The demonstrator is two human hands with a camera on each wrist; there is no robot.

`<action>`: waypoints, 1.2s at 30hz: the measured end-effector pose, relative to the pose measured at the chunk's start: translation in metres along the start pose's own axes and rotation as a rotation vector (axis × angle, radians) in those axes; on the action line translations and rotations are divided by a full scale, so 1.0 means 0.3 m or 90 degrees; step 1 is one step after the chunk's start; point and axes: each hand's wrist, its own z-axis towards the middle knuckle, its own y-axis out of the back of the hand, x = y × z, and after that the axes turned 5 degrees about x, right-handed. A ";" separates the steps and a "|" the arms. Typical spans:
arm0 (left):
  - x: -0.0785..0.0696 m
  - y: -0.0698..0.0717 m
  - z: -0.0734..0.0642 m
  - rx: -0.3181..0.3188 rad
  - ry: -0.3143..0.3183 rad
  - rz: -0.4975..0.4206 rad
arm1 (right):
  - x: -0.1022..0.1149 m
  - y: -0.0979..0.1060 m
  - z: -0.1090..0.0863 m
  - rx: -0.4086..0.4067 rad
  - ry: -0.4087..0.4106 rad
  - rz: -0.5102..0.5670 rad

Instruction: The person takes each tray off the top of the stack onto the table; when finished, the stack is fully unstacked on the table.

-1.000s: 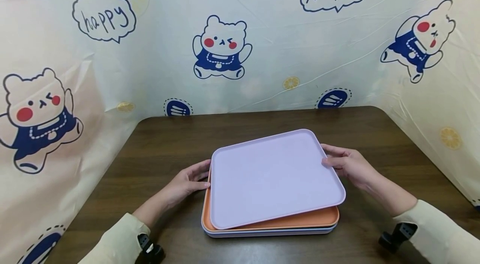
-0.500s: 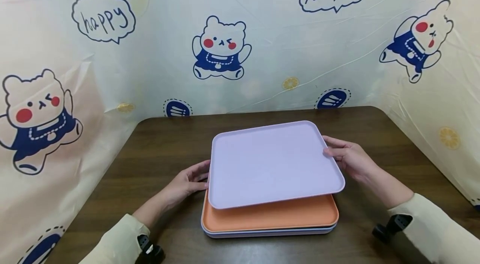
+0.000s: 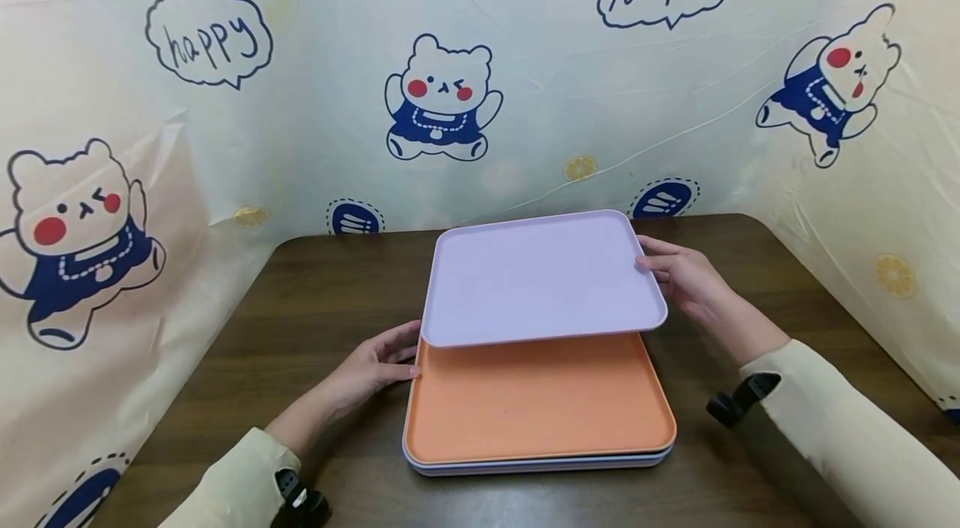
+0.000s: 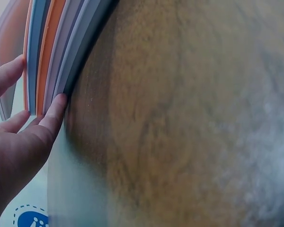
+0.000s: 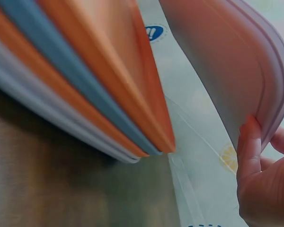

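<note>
In the head view my right hand [image 3: 690, 278] pinches the right rim of a lilac rectangular tray [image 3: 540, 278], thumb on its upper face. The tray is raised and tilted over the back of a stack of trays. An orange tray [image 3: 540, 411] tops that stack. My left hand [image 3: 378, 357] touches the stack's left edge. Up close in the left wrist view, my left hand's fingers [image 4: 52, 118] rest against the edges of the stacked trays [image 4: 49, 61]. The right wrist view shows the lilac tray's underside [image 5: 227, 61] and the right hand [image 5: 267, 189] holding its rim.
The stack stands on a dark wooden table [image 3: 330, 295]. Orange, blue and lilac edges show in the stack [image 5: 85, 71]. A pale patterned cloth [image 3: 525, 95] hangs behind and along both sides. Black wrist cameras [image 3: 742, 399] sit on both sleeves.
My right hand has raised the lilac tray and moved it toward the back, uncovering much of the orange tray. The left hand has stayed at the stack's left edge.
</note>
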 end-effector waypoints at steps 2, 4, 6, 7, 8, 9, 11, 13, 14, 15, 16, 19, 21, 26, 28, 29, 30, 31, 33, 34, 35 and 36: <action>0.000 0.000 0.000 0.001 0.002 0.002 | 0.015 -0.004 0.026 -0.008 0.001 0.002; 0.001 -0.001 0.001 0.004 0.003 -0.001 | 0.027 -0.010 0.052 -0.020 -0.001 0.002; 0.004 -0.001 0.003 0.011 -0.001 0.001 | 0.036 -0.016 0.080 -0.031 -0.004 0.002; 0.005 -0.001 0.004 0.012 -0.001 -0.001 | 0.040 -0.020 0.093 -0.036 -0.007 0.001; 0.007 -0.001 0.005 0.014 -0.001 -0.004 | 0.043 -0.022 0.107 -0.043 -0.011 0.001; 0.009 0.000 0.006 0.015 -0.001 -0.004 | 0.047 -0.026 0.120 -0.048 -0.014 0.003; 0.014 0.002 0.007 0.013 0.002 -0.004 | 0.052 -0.031 0.144 -0.056 -0.019 0.008; 0.017 0.003 0.007 0.008 0.008 -0.006 | 0.057 -0.035 0.165 -0.065 -0.022 0.016; 0.018 0.003 0.006 0.006 0.008 -0.005 | 0.060 -0.037 0.175 -0.071 -0.023 0.018; 0.018 0.003 0.005 0.005 0.007 -0.005 | 0.062 -0.040 0.184 -0.073 -0.023 0.020; 0.018 0.003 0.004 0.005 0.006 -0.006 | 0.063 -0.042 0.193 -0.076 -0.023 0.018; 0.014 0.000 0.002 0.005 -0.001 -0.010 | 0.066 -0.047 0.218 -0.090 -0.026 0.008; 0.010 -0.001 0.002 0.005 -0.004 -0.014 | 0.066 -0.049 0.235 -0.097 -0.029 -0.003; 0.006 0.003 0.001 0.005 -0.003 -0.009 | 0.052 -0.057 0.288 -0.121 -0.035 -0.023; 0.006 0.004 0.000 0.007 -0.002 -0.008 | 0.044 -0.061 0.305 -0.122 -0.036 -0.028; 0.006 0.003 0.000 0.008 -0.002 -0.007 | 0.041 -0.063 0.311 -0.123 -0.037 -0.029; 0.006 0.003 -0.001 0.009 -0.002 -0.007 | 0.038 -0.064 0.316 -0.123 -0.038 -0.033; 0.005 0.002 -0.002 0.010 -0.002 -0.005 | 0.035 -0.066 0.320 -0.123 -0.040 -0.037; 0.003 0.001 -0.004 0.012 -0.004 -0.005 | 0.031 -0.068 0.326 -0.121 -0.043 -0.047; 0.002 0.000 -0.005 0.012 -0.004 -0.004 | 0.029 -0.068 0.330 -0.120 -0.045 -0.052; 0.001 0.000 -0.005 0.012 -0.007 -0.004 | 0.028 -0.068 0.334 -0.123 -0.046 -0.055; 0.001 -0.001 -0.006 0.012 -0.008 -0.006 | 0.028 -0.067 0.336 -0.120 -0.047 -0.060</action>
